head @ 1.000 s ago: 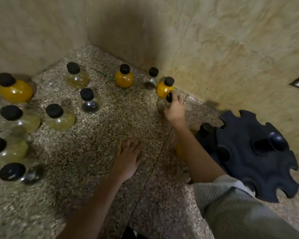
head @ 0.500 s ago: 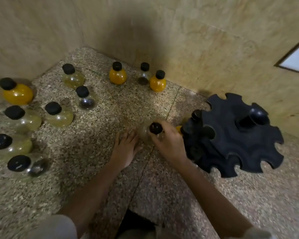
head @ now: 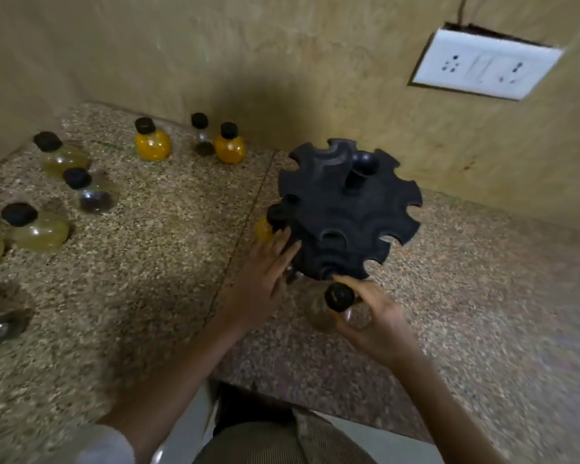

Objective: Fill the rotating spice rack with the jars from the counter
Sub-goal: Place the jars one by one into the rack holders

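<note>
Speckled stone counter (head: 168, 249) in a wall corner. Right hand (head: 374, 316) wrapped around a clear black-capped jar (head: 337, 304), touching the near rim of the black spice rack (head: 347, 212). Left hand (head: 265, 272) flat, fingers spread, against the rack's left side. More jars (head: 153, 140) along the counter's back and left edges.

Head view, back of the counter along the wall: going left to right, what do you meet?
Yellow-filled jar → small clear jar with dark contents → second yellow-filled jar → black rotating spice rack → white wall socket plate, up on the wall.
</note>
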